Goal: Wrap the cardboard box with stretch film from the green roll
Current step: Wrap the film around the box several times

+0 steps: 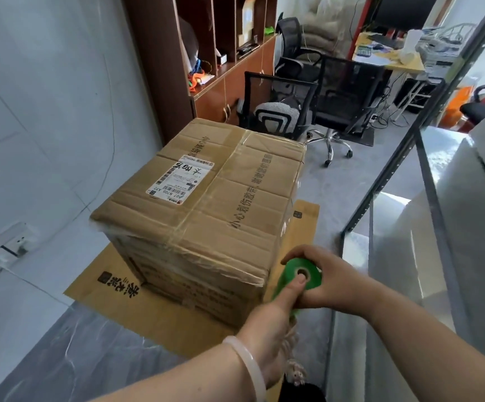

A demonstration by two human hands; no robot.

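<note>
A large taped cardboard box (206, 204) with a white shipping label stands on a flattened sheet of cardboard (136, 309) on the floor. Clear film clings to its near upper side and left corner. The green roll (289, 281) of stretch film is upright at the box's near right corner. My left hand (270, 320) holds it from below, with the thumb at the core's top opening. My right hand (322, 278) grips the roll's right side. The lower part of the roll is hidden by my hands.
A metal shelf frame (427, 158) with white boxes stands close on the right. Black office chairs (287, 108) and a wooden cabinet (206, 53) are behind the box. A white wall with a power strip (9, 248) runs on the left. Grey floor lies between.
</note>
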